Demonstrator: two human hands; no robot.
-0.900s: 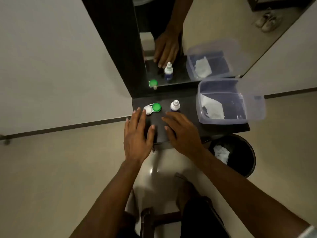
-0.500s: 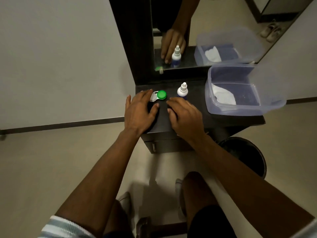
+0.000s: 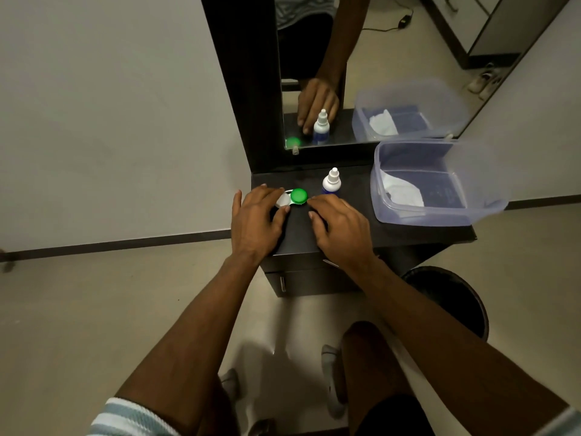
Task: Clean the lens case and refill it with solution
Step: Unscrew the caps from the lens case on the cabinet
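The lens case [image 3: 292, 198], with one white cap and one green cap, lies on the dark dresser top [image 3: 352, 228] near its left back corner. My left hand [image 3: 256, 218] holds the white-capped end between fingers and thumb. My right hand [image 3: 341, 226] rests on the top just right of the case, its fingertips at the green cap's edge. A small white and blue solution bottle [image 3: 331, 182] stands upright, capped, behind my right hand.
A clear plastic tub [image 3: 440, 212] holding a white tissue [image 3: 401, 190] sits at the right of the dresser. A mirror [image 3: 314, 73] rises behind and reflects the scene. A black bin [image 3: 456, 297] stands on the floor at the lower right.
Both hands have slid forward across the dresser top. My left hand has closed around the white end of the case, and my right fingertips have reached the green cap.
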